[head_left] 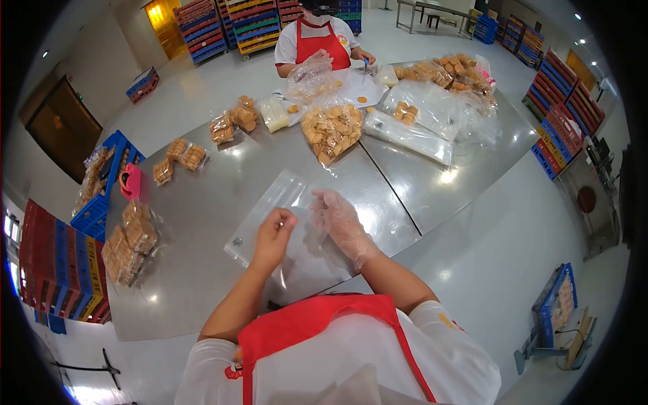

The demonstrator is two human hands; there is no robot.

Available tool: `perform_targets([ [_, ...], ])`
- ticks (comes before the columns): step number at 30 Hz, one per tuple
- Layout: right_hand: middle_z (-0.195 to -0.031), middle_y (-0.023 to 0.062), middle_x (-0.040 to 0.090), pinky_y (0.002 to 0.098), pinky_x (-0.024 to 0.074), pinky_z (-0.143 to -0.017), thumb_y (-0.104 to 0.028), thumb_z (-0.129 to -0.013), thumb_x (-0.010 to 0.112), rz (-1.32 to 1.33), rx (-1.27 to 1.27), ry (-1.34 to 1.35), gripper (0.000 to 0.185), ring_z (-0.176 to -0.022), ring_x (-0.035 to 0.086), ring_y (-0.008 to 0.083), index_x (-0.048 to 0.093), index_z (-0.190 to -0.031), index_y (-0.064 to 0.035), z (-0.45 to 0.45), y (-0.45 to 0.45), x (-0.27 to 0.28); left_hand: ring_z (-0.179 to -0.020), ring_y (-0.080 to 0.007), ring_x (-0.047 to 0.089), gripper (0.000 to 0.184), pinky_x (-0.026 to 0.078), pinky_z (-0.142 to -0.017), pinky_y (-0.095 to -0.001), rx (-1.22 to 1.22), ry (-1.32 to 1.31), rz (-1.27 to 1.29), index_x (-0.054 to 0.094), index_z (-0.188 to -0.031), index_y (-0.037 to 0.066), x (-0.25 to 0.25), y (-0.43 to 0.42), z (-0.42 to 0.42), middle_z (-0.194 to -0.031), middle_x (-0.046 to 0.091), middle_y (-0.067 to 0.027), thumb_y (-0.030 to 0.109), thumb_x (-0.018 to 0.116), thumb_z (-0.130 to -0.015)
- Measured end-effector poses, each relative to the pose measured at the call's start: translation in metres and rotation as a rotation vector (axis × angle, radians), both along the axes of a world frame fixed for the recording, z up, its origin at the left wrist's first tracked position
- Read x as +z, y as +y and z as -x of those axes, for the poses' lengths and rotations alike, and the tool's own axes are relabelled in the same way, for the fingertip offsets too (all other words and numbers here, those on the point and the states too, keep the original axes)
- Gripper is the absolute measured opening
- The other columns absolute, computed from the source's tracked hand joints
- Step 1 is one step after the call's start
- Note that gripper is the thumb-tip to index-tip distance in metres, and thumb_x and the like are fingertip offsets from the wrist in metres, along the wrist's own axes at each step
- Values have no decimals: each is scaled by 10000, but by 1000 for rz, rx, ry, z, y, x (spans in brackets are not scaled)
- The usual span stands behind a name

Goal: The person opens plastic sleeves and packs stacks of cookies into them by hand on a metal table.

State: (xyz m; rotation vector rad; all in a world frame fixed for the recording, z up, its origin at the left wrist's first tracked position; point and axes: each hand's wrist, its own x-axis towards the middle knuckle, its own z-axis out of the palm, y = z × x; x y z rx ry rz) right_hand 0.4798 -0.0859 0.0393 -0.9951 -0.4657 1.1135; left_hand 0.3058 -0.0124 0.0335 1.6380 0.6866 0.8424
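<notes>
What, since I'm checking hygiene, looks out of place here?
The right hand wears a clear plastic glove, but the left hand looks bare, which seems odd with packed biscuits on the same table.

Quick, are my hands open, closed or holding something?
Left hand: curled; can't tell whether it holds anything.
Right hand: gloved, loosely open; no grip visible.

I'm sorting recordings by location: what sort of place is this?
Probably a food-packing room, perhaps in a bakery or biscuit factory. A clear bag of flat biscuits lies on a metal-topped table, and stacked plastic crates stand behind.
</notes>
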Motion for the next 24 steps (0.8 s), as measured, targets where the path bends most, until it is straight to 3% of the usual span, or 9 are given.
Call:
perform_targets([
  [1, -800, 8, 584, 238, 445, -619, -283, -907, 698, -9, -10, 100, 358, -679, 521, 99, 620, -1104, 6, 0, -1, 18, -603, -58, 470, 149, 377, -529, -233, -74, 15, 52, 548, -945, 42, 2, -7, 2, -711, 539, 21, 169, 622, -969],
  [4, -793, 4, 586, 259, 449, -650, -224, -907, 702, -69, -65, -168, 290, -700, 527, 104, 620, -1077, -5, -11, -11, 53, -673, -60, 513, 124, 409, -590, -223, -256, 74, 177, 562, -956, 48, 9, -18, 12, -739, 534, 17, 159, 615, -967],
  [8, -789, 49, 584, 293, 447, -666, -130, -940, 648, -225, 241, -837, 153, -731, 537, 135, 592, -1026, -17, -2, -14, 69, -610, -118, 510, 160, 398, -538, -234, -38, -330, 45, 550, -936, 44, 48, -19, -1, -744, 546, -22, 189, 557, -1005],
  [10, -789, 58, 570, 294, 444, -668, -128, -953, 628, -233, 211, -741, 130, -730, 524, 139, 578, -996, -16, 20, -15, 72, -607, -131, 506, 170, 393, -533, -245, 46, -475, 47, 555, -938, 42, 62, -10, 5, -760, 544, -27, 192, 535, -1016],
  [14, -784, 54, 539, 298, 443, -675, -134, -974, 594, -257, 156, -738, 118, -730, 499, 132, 562, -968, -20, 42, -13, 80, -613, -124, 494, 168, 383, -547, -247, 21, -483, 121, 555, -962, 43, 60, 2, 29, -756, 520, -22, 193, 514, -1025],
  [17, -768, 47, 516, 301, 444, -673, -131, -978, 584, -288, 392, -535, 122, -730, 483, 120, 555, -955, -15, 50, -15, 89, -599, -112, 479, 202, 375, -545, -243, 177, -406, 74, 544, -930, 50, 73, -8, 25, -723, 500, -14, 218, 500, -1033],
  [20, -796, 48, 545, 297, 451, -702, -151, -982, 577, -271, 218, -724, 145, -773, 502, 121, 574, -935, -14, 49, -6, 88, -591, -96, 466, 258, 365, -538, -237, 221, -438, 55, 532, -867, 60, 84, -21, 21, -690, 488, -2, 247, 486, -1040],
  [23, -825, 51, 566, 313, 466, -733, -163, -984, 564, -257, 378, -839, 172, -814, 539, 126, 596, -915, -9, 53, -19, 105, -589, -73, 438, 295, 352, -534, -242, 256, -358, 7, 514, -798, 68, 83, -24, 26, -663, 471, 20, 238, 494, -1038],
  [24, -834, 80, 604, 339, 483, -755, -168, -969, 561, -242, 551, -689, 187, -825, 589, 163, 629, -908, -5, 62, -26, 105, -590, -61, 417, 307, 343, -531, -249, 276, -321, -12, 499, -768, 70, 75, -22, 29, -649, 457, 33, 221, 503, -1036],
])
